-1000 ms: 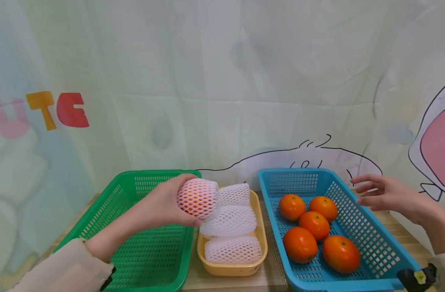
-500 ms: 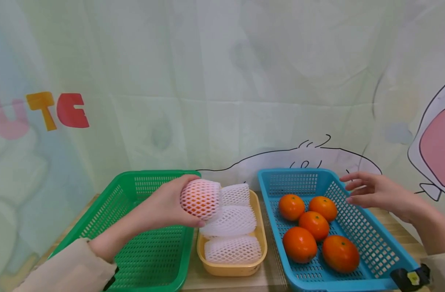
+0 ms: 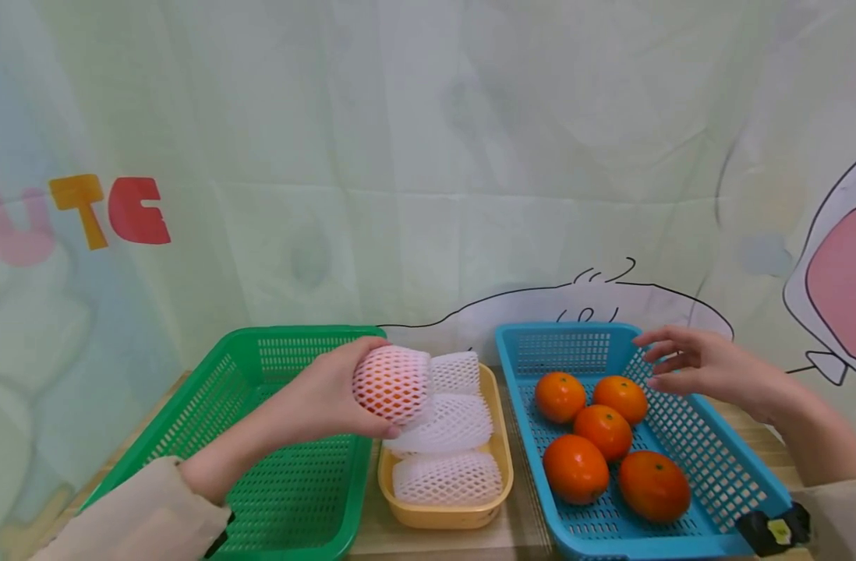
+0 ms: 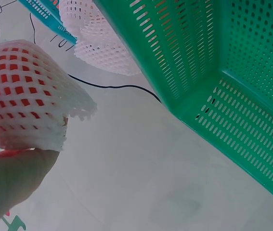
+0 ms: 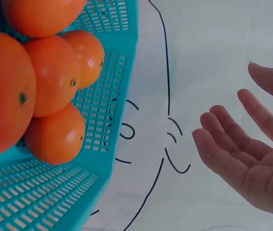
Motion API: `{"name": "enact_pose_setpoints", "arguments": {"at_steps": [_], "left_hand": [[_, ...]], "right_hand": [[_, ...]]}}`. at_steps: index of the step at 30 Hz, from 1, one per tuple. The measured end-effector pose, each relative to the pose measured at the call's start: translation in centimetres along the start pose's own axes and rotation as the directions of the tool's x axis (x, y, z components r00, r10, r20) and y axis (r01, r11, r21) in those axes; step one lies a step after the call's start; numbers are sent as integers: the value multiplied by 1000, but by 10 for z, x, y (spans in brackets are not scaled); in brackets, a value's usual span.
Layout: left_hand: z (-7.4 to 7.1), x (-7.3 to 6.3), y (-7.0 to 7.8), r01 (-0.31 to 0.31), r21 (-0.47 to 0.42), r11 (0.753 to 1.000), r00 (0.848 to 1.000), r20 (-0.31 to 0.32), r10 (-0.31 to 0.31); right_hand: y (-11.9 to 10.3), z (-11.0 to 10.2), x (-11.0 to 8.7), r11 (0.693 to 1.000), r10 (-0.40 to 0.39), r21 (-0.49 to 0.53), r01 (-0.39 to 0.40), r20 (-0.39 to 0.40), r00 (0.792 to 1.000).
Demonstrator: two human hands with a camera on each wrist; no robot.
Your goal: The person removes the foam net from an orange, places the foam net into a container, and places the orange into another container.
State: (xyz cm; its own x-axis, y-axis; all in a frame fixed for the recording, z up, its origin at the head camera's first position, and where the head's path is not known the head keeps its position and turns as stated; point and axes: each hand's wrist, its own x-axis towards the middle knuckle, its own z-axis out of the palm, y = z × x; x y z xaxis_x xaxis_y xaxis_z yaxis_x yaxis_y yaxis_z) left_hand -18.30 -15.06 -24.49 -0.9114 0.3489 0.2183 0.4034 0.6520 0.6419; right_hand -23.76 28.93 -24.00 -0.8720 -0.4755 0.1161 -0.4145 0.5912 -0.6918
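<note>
My left hand (image 3: 340,389) grips an orange (image 3: 393,389) wrapped in a white foam net sleeve (image 4: 16,91), above the gap between the green basket and the yellow tub. In the left wrist view the sleeve's loose end sticks out past the fruit. My right hand (image 3: 709,370) hovers over the right rim of the blue basket (image 3: 740,467), its fingers loosely bent and holding nothing. Several bare oranges (image 3: 602,433) lie in that basket. White foam net sleeves (image 3: 447,479) fill the yellow tub (image 3: 449,516) in the middle.
The green basket (image 3: 291,475) stands on the left, partly hidden by my left forearm. All three containers sit on a wooden table (image 3: 400,545). Behind them hangs a pale printed cloth (image 3: 414,156).
My right hand has moved left, from outside the blue basket to over its right rim. My left hand, with the wrapped orange, has shifted slightly right.
</note>
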Motion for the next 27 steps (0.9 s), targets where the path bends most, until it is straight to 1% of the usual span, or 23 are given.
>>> {"name": "enact_pose_setpoints", "arguments": {"at_steps": [4,9,15,19,22,27], "left_hand": [[1,0,0,0,3,1000,1000,-3,0],[2,1,1,0,2,1000,1000,-2,0],[3,2,3,-5,-14,1000,1000,6,5],[4,2,4,-1,-8,1000,1000,3,1],[5,3,5,3,-9,1000,1000,3,-3],[9,6,8,9,-19,1000,1000,-3,-9]], "right_hand": [[-7,3,3,1000,-15,-16,15,6,1000],[-15,8,6,999,-35,-27,35,0,999],[-25,15,9,997,-49,-63,48,-11,999],[-32,19,13,995,-63,-78,62,-14,998],[-37,23,15,995,-70,-75,69,-11,998],[-44,28,19,997,-56,-52,56,7,998]]}}
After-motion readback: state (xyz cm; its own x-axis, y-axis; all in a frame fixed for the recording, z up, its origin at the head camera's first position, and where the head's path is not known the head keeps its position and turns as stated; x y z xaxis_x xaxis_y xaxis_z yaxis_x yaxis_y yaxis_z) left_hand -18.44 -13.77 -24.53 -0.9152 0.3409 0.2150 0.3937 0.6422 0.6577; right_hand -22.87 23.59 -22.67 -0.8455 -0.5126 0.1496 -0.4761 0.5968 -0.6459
